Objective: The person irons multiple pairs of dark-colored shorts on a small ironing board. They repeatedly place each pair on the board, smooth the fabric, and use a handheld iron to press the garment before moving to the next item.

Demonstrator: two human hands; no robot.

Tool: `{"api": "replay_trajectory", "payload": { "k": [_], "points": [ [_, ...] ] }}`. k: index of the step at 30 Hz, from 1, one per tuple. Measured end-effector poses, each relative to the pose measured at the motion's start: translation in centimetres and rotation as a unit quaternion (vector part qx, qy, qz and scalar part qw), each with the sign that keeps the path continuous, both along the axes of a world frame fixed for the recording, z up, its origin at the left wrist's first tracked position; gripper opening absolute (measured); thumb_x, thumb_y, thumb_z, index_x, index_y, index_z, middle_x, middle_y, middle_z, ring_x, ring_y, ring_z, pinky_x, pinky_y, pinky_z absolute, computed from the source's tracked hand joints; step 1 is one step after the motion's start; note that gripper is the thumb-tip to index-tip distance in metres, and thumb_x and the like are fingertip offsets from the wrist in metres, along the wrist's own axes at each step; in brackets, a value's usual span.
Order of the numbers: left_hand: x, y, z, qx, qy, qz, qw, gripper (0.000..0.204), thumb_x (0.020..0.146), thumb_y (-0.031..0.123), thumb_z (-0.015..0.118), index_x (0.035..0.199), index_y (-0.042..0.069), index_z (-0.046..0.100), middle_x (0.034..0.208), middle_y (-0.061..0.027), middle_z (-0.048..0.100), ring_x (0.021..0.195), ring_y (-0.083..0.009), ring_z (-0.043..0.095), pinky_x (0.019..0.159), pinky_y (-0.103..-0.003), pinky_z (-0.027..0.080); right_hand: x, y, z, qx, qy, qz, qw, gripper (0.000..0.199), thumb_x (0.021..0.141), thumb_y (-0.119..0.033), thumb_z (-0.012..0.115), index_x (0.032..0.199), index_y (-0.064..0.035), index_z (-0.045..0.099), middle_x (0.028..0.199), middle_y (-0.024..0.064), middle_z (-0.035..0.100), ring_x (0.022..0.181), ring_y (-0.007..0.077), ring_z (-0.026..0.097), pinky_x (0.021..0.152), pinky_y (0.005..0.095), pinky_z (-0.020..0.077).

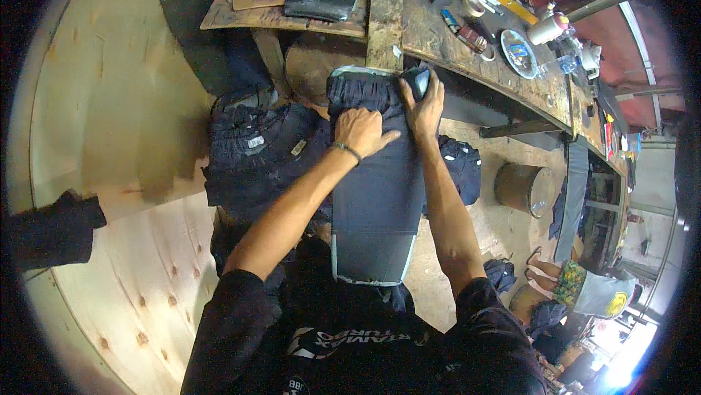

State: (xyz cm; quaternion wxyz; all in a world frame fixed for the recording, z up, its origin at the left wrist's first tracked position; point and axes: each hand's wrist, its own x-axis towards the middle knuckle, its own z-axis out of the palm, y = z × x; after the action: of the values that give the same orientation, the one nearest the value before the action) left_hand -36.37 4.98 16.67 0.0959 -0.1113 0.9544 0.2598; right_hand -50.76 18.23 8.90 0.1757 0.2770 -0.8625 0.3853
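A black garment with a gathered elastic waistband lies stretched over a long, pale-edged board in front of me. My left hand rests on the cloth just below the waistband, its fingers curled down into the fabric and its thumb stretched out to the right. At the garment's upper right edge, my right hand grips a small dark block-like thing with a pale blue-grey face; its exact kind is unclear. The thumb and fingers close round its two sides.
More dark garments are piled left of the board, others to its right. A worn wooden table beyond carries tape rolls, a bowl and a thread cone. A round stool and another person are at right.
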Motion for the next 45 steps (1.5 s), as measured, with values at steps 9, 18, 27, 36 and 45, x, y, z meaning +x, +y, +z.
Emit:
{"api": "replay_trajectory", "payload": {
  "k": [9, 18, 27, 36, 45],
  "points": [
    [-0.9, -2.0, -4.2, 0.294, 0.012, -0.027, 0.955, 0.049, 0.105, 0.043, 0.061, 0.125, -0.001, 0.068, 0.119, -0.0185, 0.074, 0.109, -0.0306, 0.069, 0.101, -0.042, 0.051, 0.0, -0.4, 0.2, -0.043, -0.041, -0.033, 0.998, 0.074, 0.089, -0.04, 0.082, 0.138, 0.0083, 0.054, 0.125, 0.0294, 0.063, 0.118, 0.0454, 0.061, 0.102, 0.0482, 0.0484],
    [-1.7, -3.1, 0.4, -0.081, 0.116, 0.18, 0.973, 0.08, 0.072, 0.052, 0.09, 0.128, 0.007, 0.054, 0.112, -0.0176, 0.068, 0.11, -0.038, 0.065, 0.091, -0.057, 0.047, 6.2, 4.0, 8.4, -0.151, -0.077, 0.015, 0.985, 0.063, 0.087, -0.033, 0.085, 0.13, 0.0032, 0.056, 0.11, 0.0267, 0.069, 0.101, 0.0385, 0.068, 0.091, 0.0485, 0.052],
    [-4.5, -1.7, -4.7, -0.126, 0.186, 0.113, 0.968, 0.15, 0.053, 0.096, 0.07, 0.169, 0.019, 0.016, 0.173, -0.0258, 0.007, 0.161, -0.0442, 0.003, 0.116, -0.083, 0.001, 15.5, 6.4, 7.0, 0.181, -0.129, 0.395, 0.891, 0.063, 0.078, -0.042, 0.083, 0.126, -0.0038, 0.066, 0.114, 0.0175, 0.06, 0.107, 0.0372, 0.055, 0.091, 0.0472, 0.0452],
    [-5.9, -2.6, -5.5, -0.149, 0.164, 0.136, 0.966, 0.16, 0.043, 0.1, 0.07, 0.17, 0.021, 0.01, 0.174, -0.0233, 0.002, 0.161, -0.044, -0.002, 0.113, -0.086, -0.001, 15.7, 8.5, 5.5, 0.199, -0.133, 0.465, 0.853, 0.068, 0.078, -0.041, 0.087, 0.13, -0.0035, 0.064, 0.114, 0.0211, 0.059, 0.111, 0.0411, 0.056, 0.1, 0.0552, 0.0452],
    [-5.6, -2.0, -6.1, -0.154, 0.193, 0.159, 0.956, 0.157, 0.046, 0.099, 0.07, 0.17, 0.021, 0.013, 0.174, -0.0234, 0.003, 0.161, -0.0434, 0.0, 0.115, -0.084, 0.002, 16.6, 11.7, 6.0, 0.201, -0.254, 0.497, 0.805, 0.065, 0.083, -0.038, 0.082, 0.139, -0.0103, 0.066, 0.119, 0.0166, 0.061, 0.122, 0.0411, 0.054, 0.114, 0.0613, 0.0382]
  ]
}}
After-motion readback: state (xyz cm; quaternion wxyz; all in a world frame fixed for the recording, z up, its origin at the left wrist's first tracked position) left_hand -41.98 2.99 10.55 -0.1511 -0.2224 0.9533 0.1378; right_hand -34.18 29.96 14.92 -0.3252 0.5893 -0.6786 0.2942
